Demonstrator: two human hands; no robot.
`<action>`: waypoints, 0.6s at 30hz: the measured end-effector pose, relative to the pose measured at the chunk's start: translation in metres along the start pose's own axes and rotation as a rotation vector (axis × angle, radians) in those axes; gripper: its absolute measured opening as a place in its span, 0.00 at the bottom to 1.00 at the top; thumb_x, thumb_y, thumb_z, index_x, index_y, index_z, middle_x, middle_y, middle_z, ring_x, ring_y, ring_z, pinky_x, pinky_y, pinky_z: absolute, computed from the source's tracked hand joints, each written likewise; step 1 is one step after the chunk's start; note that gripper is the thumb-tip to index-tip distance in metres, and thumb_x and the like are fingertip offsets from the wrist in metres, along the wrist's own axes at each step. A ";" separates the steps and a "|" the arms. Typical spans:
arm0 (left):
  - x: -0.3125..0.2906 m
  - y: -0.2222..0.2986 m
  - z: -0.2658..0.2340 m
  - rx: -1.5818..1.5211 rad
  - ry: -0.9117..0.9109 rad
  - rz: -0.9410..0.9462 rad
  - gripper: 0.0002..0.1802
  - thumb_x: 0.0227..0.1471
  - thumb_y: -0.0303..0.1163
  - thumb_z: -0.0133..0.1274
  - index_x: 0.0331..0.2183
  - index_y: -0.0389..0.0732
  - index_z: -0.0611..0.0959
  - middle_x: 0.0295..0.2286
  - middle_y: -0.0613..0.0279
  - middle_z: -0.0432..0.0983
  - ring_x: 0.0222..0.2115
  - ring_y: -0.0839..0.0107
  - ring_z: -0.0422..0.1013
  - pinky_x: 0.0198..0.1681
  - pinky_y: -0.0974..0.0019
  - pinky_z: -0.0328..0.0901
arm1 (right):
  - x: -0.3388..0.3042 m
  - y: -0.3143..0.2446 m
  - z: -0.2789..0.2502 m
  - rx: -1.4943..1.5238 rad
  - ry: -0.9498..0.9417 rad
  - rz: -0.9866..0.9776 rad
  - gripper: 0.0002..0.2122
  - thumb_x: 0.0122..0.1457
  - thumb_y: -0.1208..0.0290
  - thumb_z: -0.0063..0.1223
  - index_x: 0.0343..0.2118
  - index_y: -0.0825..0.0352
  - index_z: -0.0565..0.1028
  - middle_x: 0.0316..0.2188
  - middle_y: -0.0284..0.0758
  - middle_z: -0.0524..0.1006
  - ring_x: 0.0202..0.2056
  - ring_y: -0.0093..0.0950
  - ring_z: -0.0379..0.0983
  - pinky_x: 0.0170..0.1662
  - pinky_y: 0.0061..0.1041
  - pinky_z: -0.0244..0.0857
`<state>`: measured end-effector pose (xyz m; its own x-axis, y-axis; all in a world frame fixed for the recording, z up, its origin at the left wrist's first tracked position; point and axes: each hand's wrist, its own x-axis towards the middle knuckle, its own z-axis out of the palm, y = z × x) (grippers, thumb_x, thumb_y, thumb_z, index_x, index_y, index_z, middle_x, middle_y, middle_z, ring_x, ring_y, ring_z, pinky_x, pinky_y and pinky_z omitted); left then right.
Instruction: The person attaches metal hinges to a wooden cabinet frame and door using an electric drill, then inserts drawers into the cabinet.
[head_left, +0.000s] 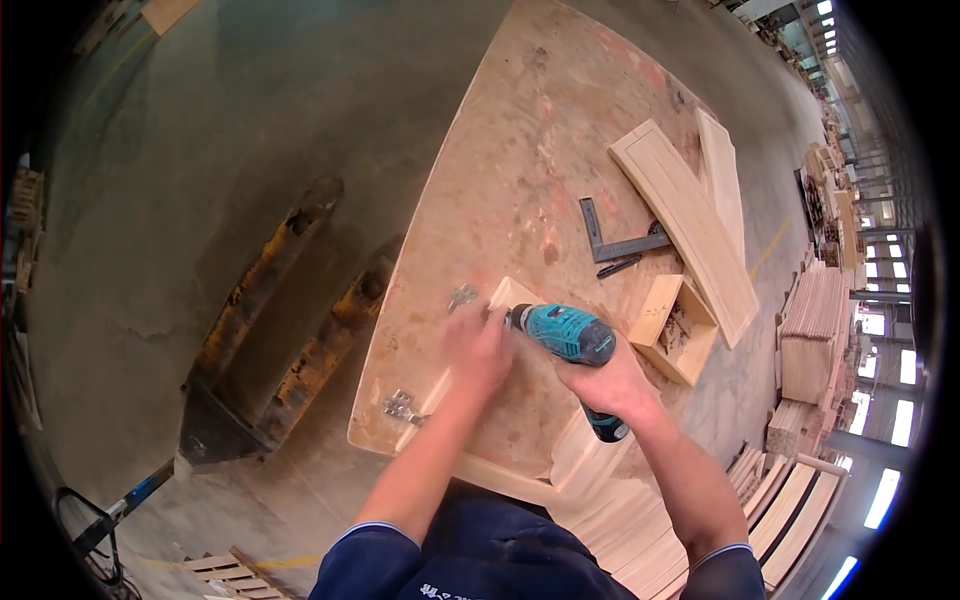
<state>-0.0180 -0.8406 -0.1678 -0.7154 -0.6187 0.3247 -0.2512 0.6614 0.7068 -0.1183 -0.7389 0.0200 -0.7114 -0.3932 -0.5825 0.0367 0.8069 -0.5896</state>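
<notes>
My right hand [615, 385] grips a teal and black cordless drill [568, 333], its nose pointing left at a pale wooden piece [515, 292]. Right beside the drill's tip, the fingers of my left hand [478, 348] are bent together over the wood's edge. Blur and the fingers hide whatever they pinch. One metal hinge [463, 296] lies just beyond my left hand. Another metal hinge [402, 406] sits near the table's left corner, beside my left forearm. To the right of the drill stands a small wooden box [655, 312] with dark screws [678, 325] in it.
On the worn worktable [500, 180] lie a black try square [625, 246], a dark pen [620, 266] and two pale wooden panels [690, 225]. A yellow-worn pallet jack [245, 310] stands on the floor at left. Stacked boards [808, 340] are at right.
</notes>
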 end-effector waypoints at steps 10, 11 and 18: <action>0.005 0.001 0.015 0.056 -0.045 -0.122 0.10 0.45 0.32 0.62 0.35 0.53 0.87 0.40 0.65 0.73 0.46 0.58 0.68 0.50 0.50 0.59 | 0.000 0.005 0.000 -0.067 0.031 -0.084 0.11 0.49 0.73 0.54 0.36 0.69 0.79 0.24 0.39 0.79 0.28 0.29 0.77 0.36 0.32 0.72; 0.006 0.002 0.016 0.069 -0.066 -0.131 0.10 0.45 0.32 0.62 0.34 0.54 0.87 0.40 0.66 0.73 0.46 0.58 0.68 0.50 0.50 0.59 | -0.001 0.003 0.000 -0.074 0.038 -0.080 0.11 0.49 0.73 0.54 0.36 0.69 0.79 0.24 0.40 0.79 0.28 0.29 0.77 0.36 0.32 0.72; 0.005 -0.004 0.019 0.057 0.058 -0.053 0.06 0.45 0.32 0.62 0.30 0.50 0.84 0.38 0.64 0.74 0.45 0.60 0.69 0.51 0.51 0.59 | -0.035 -0.008 -0.004 -0.005 0.055 0.025 0.15 0.51 0.72 0.61 0.43 0.70 0.79 0.35 0.39 0.83 0.37 0.28 0.79 0.44 0.31 0.72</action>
<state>-0.0329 -0.8383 -0.1809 -0.6612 -0.6761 0.3250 -0.3259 0.6491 0.6874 -0.0968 -0.7297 0.0474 -0.7480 -0.3483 -0.5650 0.0514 0.8183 -0.5725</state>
